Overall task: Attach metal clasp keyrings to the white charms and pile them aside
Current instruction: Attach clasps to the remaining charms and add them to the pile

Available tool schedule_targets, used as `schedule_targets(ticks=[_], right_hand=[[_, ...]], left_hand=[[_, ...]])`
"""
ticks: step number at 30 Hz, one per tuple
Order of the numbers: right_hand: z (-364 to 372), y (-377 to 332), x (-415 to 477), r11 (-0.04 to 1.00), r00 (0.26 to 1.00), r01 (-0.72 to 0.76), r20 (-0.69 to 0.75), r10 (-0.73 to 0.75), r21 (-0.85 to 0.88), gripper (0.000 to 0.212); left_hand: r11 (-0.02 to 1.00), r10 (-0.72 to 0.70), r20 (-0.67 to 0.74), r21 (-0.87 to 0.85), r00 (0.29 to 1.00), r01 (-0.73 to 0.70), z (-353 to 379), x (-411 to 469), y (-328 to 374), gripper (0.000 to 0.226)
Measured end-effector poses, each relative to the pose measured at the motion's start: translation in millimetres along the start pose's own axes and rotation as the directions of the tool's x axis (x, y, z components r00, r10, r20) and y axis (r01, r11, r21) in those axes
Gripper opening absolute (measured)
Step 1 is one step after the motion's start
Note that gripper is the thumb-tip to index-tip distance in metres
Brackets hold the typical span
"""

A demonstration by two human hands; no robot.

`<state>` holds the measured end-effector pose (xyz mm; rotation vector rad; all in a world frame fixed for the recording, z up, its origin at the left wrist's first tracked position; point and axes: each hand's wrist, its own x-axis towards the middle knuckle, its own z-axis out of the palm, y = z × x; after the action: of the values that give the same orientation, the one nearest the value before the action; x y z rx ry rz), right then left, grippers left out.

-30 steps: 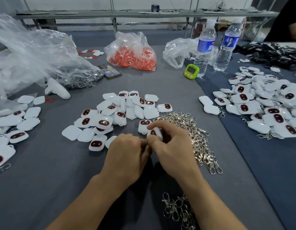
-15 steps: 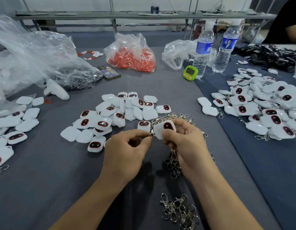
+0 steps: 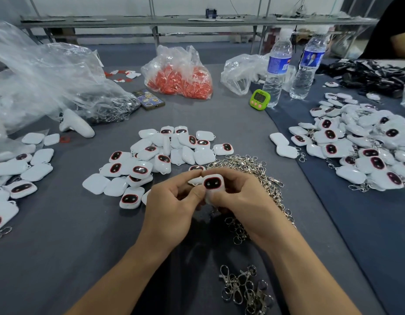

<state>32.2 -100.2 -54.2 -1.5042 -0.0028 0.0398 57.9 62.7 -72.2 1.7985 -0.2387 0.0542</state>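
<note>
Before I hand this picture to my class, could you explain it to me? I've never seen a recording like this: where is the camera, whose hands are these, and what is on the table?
There is no machine here: a person wears one camera on the head, looking down at their own hands. The left hand and right hand together pinch one white charm, dark face showing. On the grey table lie loose charms, a heap of metal clasp keyrings, and, to the right, a pile of finished charms. Whether a clasp is attached yet is hidden.
</note>
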Motion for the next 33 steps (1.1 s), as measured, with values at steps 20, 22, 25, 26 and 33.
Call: schedule_targets(ticks=[20, 22, 25, 26, 33], right_hand=[[-20, 1, 6, 0.816, 0.832, -0.183, -0.529, -0.17, -0.549, 0.037], [-13, 7, 6, 0.615, 0.92, -0.188, -0.356, -0.161, -0.765, 0.053], [-12, 11, 7, 0.5, 0.949, -0.14, -0.261, -0.18, -0.855, 0.046], [-13, 11, 8, 0.511, 0.944, -0.141, -0.271, -0.19, -0.848, 0.037], [-14, 14, 8, 0.637, 0.923, -0.116, -0.319, -0.214, -0.762, 0.012]], left_hand=[[0.689, 0.191, 0.141, 0.686, 0.971, -0.235, 7, -1, 0, 0.056], [0.658, 0.161, 0.236, 0.698, 0.958, -0.283, 10, 1, -1, 0.063], [0.639, 0.112, 0.267, 0.718, 0.957, -0.275, 13, 1, -6, 0.065], [0.634, 0.125, 0.243, 0.726, 0.962, -0.266, 13, 0, -6, 0.065], [0.634, 0.21, 0.057, 0.752, 0.976, -0.181, 9, -3, 0, 0.038]])
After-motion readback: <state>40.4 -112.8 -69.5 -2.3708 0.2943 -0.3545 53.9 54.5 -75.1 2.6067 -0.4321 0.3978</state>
